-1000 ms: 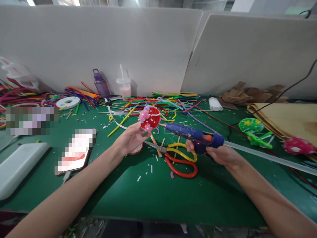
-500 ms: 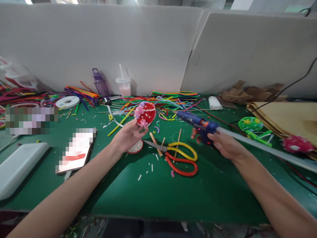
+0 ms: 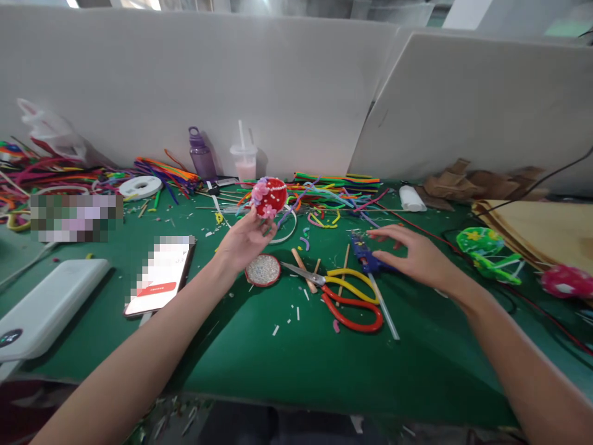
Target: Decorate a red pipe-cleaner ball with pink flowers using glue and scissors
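Held up above the table in my left hand is a small red round craft piece, trimmed with pink and lilac flowers and white pearl beads. My right hand has its fingers apart, just over a blue glue gun. The gun lies on the table with a clear glue stick sticking out toward me. Between the hands, scissors with one yellow and one red handle rest over thin wooden sticks. A round dish of small pale beads sits below my left hand.
Pipe cleaners lie along the back, near a purple bottle and a drink cup. At left are a phone and a white power bank. Green and pink craft pieces lie at right.
My right hand has let go of the glue gun, which now rests on the table, turned with its glue stick toward me. My left hand still holds the red piece, slightly higher.
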The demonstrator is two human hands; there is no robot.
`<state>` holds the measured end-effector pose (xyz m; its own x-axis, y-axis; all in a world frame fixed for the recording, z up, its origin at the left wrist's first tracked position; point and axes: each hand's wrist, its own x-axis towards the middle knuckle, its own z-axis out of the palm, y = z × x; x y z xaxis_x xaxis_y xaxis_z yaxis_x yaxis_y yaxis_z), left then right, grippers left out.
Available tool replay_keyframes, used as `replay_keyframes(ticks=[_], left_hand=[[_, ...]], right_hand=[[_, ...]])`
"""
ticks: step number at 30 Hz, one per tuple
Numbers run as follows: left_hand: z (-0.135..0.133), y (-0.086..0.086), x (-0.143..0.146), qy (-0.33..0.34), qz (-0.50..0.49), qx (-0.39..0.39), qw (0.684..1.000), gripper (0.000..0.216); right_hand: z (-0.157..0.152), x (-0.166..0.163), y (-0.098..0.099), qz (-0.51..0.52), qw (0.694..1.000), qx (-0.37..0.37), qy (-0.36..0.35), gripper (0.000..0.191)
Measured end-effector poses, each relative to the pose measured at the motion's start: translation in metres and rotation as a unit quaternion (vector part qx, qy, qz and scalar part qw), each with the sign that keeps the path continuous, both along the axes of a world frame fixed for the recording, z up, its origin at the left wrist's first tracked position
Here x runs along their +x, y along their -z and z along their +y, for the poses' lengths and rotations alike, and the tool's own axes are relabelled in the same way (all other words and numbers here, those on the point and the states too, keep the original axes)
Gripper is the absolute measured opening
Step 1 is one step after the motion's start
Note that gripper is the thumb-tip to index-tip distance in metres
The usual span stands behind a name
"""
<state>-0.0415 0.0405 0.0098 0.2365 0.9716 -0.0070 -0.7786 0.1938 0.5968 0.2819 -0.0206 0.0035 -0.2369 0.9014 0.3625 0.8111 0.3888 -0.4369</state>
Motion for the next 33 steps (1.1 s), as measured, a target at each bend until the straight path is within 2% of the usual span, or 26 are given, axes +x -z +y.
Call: replay_keyframes(ticks=[2,4,6,10,15,20,24,27,33], left_hand=[[0.002,0.0,-0.002,-0.013,-0.001,-0.003,1.0,0.009],[0.004,0.001,-0.003,-0.026,-0.003,-0.006,1.0,0.01],[0.005,0.002,-0.004,-0.036,-0.006,-0.007,0.999,0.011],[0.004,-0.005,-0.007,-0.044,-0.012,0.004,0.999,0.013],[0.004,-0.024,-0.019,-0.061,-0.046,0.024,0.997,0.017],[0.007,-0.044,-0.024,-0.086,-0.047,0.036,0.995,0.021],[0.009,-0.058,-0.015,-0.047,-0.047,0.082,0.994,0.021],[0.014,-0.059,-0.012,-0.035,-0.018,0.085,0.996,0.023],[0.024,-0.048,-0.018,-0.055,0.007,0.093,0.994,0.023]], right_hand=[[-0.004,-0.033,-0.014,-0.013,0.998,-0.005,-0.054,0.026],[-0.008,-0.069,-0.022,-0.045,0.989,-0.006,-0.14,0.02],[-0.01,-0.103,-0.023,-0.088,0.975,-0.011,-0.205,0.021],[-0.009,-0.148,-0.017,-0.185,0.949,-0.005,-0.257,0.018],[0.017,-0.173,-0.016,-0.216,0.94,0.053,-0.26,0.024],[0.064,-0.192,-0.017,-0.187,0.957,0.016,-0.223,0.028],[0.085,-0.208,-0.01,-0.191,0.946,0.001,-0.261,0.025],[0.086,-0.218,-0.005,-0.176,0.94,0.036,-0.29,0.024],[0.085,-0.24,0.0,-0.235,0.927,0.056,-0.287,0.02]])
